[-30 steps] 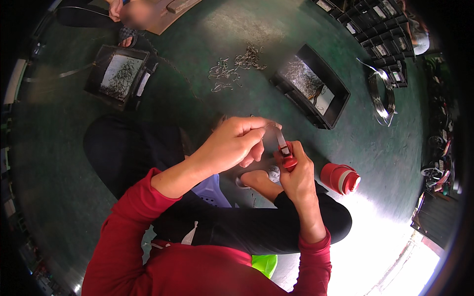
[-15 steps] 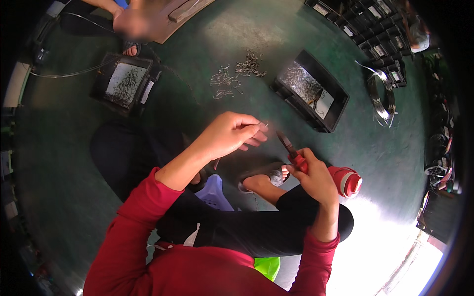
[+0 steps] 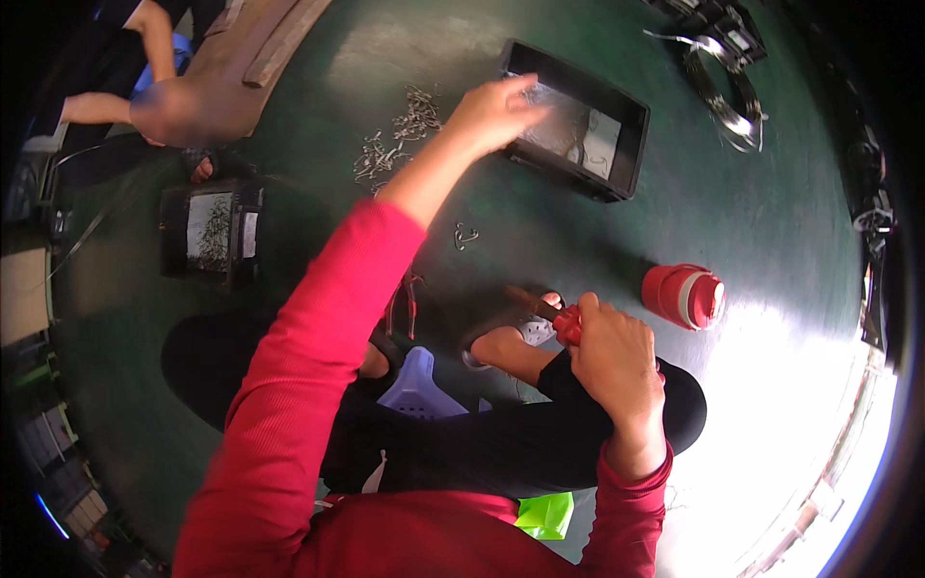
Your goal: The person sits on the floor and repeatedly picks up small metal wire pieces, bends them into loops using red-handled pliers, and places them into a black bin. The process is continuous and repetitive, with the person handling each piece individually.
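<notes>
My left hand point(image 3: 499, 114) is stretched out over the near-left rim of a black plastic crate point(image 3: 631, 159). Its fingers are apart, and I see nothing in them. The crate holds thin wire pieces, partly smeared, and a pale sheet. Above my right knee, my right hand point(image 3: 617, 358) is closed round the red handles of pliers point(image 3: 568, 323), whose jaws point left and are blurred. A few bent wire pieces point(image 3: 465, 236) lie on the floor between my hands and the crate. A larger heap of bent wire hooks point(image 3: 416, 114) lies left of the crate, partly behind my left forearm.
A red-handled tool point(image 3: 411, 306) lies by my left foot. A red jug point(image 3: 679, 297) stands right of my knee. At the far right is a wire coil point(image 3: 723, 96). Another black crate point(image 3: 246, 207) stands left, near a co-worker's hand and boards point(image 3: 279, 48).
My left hand has moved forward from in front of the pliers to the crate. The pliers have swung leftward in my right hand. The view has shifted.
</notes>
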`<state>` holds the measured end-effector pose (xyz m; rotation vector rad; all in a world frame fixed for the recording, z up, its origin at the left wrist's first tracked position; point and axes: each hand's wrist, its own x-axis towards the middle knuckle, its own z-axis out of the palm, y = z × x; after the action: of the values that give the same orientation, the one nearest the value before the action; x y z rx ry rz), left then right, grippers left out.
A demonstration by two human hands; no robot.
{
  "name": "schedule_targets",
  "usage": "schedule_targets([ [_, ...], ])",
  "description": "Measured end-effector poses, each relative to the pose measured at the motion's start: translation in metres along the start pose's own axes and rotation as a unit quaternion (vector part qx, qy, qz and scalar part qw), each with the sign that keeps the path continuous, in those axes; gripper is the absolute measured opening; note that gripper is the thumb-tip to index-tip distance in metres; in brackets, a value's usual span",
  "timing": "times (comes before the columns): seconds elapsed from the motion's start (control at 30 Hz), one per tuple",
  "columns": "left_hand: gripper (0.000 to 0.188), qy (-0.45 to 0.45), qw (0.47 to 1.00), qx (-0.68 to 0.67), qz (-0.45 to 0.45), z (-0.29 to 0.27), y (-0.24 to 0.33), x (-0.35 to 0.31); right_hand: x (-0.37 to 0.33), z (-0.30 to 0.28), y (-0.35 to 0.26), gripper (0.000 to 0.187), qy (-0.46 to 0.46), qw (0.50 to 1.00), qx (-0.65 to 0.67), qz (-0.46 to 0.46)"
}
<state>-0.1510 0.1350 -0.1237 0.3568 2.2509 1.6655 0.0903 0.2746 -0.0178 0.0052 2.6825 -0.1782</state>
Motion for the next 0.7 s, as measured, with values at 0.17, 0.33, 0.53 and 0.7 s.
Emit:
schedule_targets([
  [0.17,0.039,0.028,0.986,0.16,0.042,0.015,-0.099,0.033,0.003,-0.002,0.01,0.028,-0.007,0.999,-0.004,0.031],
  [0.33,0.011,-0.074,0.962,0.261,-0.009,0.037,-0.216,-0.054,0.011,-0.004,0.01,0.03,-0.041,0.999,-0.004,0.028],
  [0.53,0.012,-0.073,0.928,0.36,0.059,0.058,-0.26,-0.091,0.018,0.0,0.005,0.03,-0.061,0.998,0.009,0.019],
  [0.7,0.013,-0.1,0.904,0.41,0.059,0.061,-0.261,-0.088,0.021,0.004,0.004,0.03,-0.059,0.998,0.006,0.019],
])
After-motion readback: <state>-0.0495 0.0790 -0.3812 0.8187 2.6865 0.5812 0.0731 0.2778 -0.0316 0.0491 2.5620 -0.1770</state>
